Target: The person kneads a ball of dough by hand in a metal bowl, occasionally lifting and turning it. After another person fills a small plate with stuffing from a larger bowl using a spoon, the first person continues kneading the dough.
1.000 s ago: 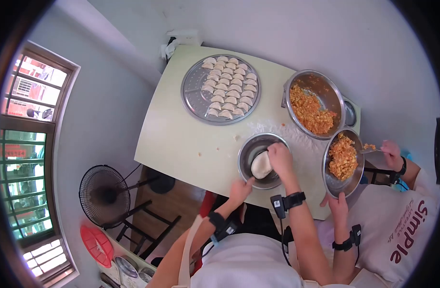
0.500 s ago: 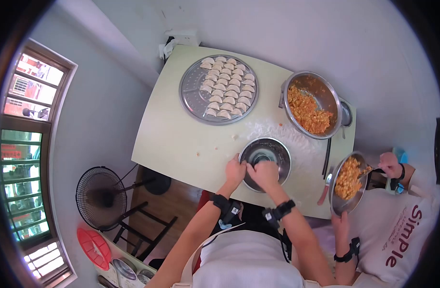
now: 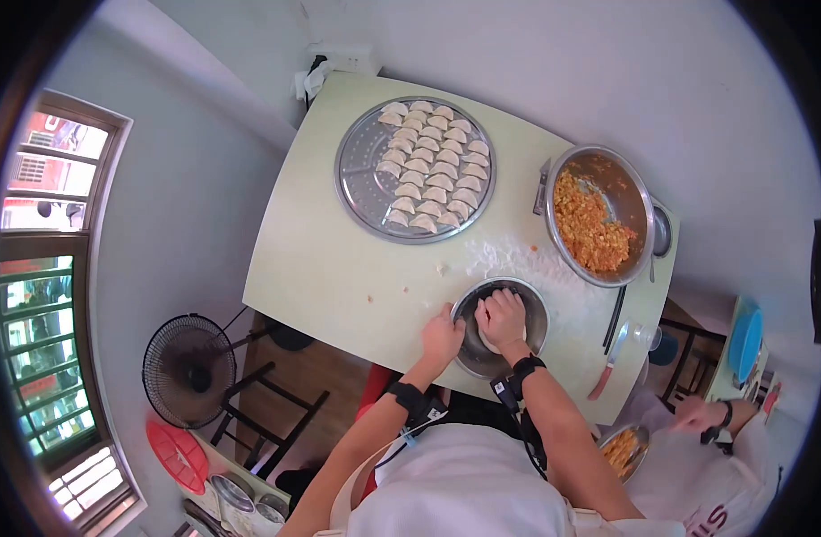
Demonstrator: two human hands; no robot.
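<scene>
A steel mixing bowl sits near the front edge of the table. My left hand grips its left rim, fingers wrapped over the edge. Inside the bowl, my right hand presses down with curled fingers on a pale lump of dough, mostly hidden under the palm. Beyond the bowl lies a round metal tray with rows of folded dumplings. To the right stands a larger steel bowl holding orange chopped filling.
White flour is scattered on the table. Black chopsticks and a knife lie at right. A co-worker's hand is near a bowl of filling. A fan stands at left.
My right hand has shifted deeper into the bowl, its fingers now curled toward the far side. The co-worker and their bowl have moved down and away from the table. The view has shifted slightly.
</scene>
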